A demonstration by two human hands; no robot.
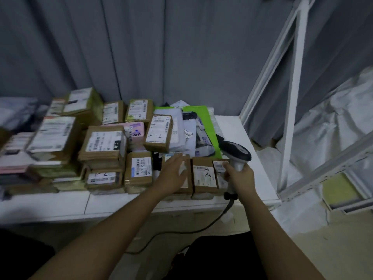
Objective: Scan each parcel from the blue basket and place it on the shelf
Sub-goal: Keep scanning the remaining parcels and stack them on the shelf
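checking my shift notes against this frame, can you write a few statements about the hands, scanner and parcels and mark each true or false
1. The right hand grips the barcode scanner. True.
2. The left hand lies flat, fingers straight, on a brown parcel. True.
3. The scanner is cordless. False: a black cable runs from its handle.
4. The green mailer lies at the front edge of the shelf. False: it lies at the back, by the curtain.
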